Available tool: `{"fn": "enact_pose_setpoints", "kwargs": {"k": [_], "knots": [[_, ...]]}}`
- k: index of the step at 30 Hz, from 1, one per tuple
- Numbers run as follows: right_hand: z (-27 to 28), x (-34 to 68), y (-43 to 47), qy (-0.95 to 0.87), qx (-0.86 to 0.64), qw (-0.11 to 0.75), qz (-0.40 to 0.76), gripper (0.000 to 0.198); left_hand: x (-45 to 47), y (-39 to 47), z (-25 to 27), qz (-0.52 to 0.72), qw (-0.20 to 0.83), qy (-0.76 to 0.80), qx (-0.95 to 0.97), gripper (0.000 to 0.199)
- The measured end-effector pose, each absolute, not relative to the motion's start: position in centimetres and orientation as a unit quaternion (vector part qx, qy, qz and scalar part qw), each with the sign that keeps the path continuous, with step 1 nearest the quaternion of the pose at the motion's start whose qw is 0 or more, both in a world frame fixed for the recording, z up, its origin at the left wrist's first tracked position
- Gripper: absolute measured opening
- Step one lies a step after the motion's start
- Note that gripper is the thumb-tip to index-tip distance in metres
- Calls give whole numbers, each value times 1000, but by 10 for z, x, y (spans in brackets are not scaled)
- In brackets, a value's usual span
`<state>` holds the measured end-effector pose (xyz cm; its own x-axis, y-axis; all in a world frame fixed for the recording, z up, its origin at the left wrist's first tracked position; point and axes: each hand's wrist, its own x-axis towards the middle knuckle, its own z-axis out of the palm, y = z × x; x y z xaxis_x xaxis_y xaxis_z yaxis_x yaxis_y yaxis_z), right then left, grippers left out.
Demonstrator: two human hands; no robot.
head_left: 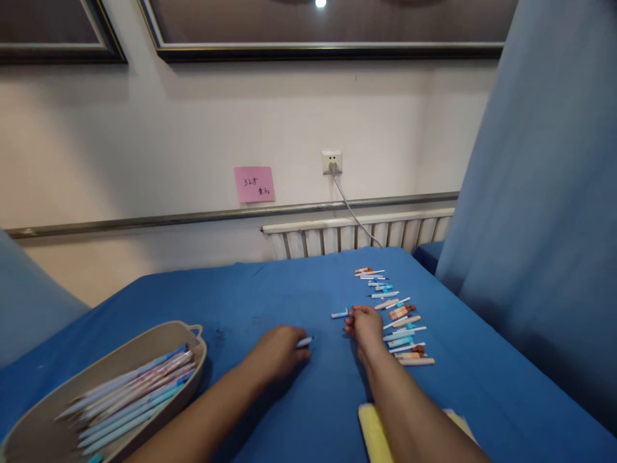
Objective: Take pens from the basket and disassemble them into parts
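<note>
1. Two hands: one left hand [279,350], one right hand [365,326].
2. One pen [304,342] in the left hand.
3. One loose pen part [339,314] at the right fingertips.
4. One basket [36,431].
5. Basket pens [135,392]: more than six, overlapping too much for an exact tally.
6. Small pieces [402,312] in the row: over a dozen, too crowded to number exactly.
7. Two picture frames [318,53].
8. Two curtains [530,244].
9. One pink note [254,184].
10. One socket [331,156], one plug [333,168], one cord [354,214].
</note>
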<state>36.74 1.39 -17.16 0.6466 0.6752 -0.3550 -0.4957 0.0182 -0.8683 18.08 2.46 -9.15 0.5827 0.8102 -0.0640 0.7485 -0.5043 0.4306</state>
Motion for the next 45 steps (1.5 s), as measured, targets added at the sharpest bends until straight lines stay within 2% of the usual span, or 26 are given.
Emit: {"fn": "enact_pose_setpoints", "kwargs": {"k": [4, 10, 20, 28, 38, 45], "knots": [[-175, 367, 16, -70, -562, 715, 411, 15, 236, 69, -96, 130, 192, 429, 873, 10], [-178, 367, 20, -72, -560, 717, 408, 16, 288, 107, -117, 129, 213, 406, 879, 9], [-178, 368, 22, -54, -548, 725, 413, 17, 280, 128, -121, 146, 261, 420, 857, 31], [-178, 370, 21, -41, -531, 746, 400, 18, 280, 116, -123, 162, 261, 374, 875, 22], [-174, 379, 18, -35, -520, 792, 319, 20, 272, 60, -130, 174, 151, 313, 921, 19], [-172, 378, 19, -47, -510, 797, 321, 19, 275, 60, -134, 184, 99, 324, 923, 21]]}}
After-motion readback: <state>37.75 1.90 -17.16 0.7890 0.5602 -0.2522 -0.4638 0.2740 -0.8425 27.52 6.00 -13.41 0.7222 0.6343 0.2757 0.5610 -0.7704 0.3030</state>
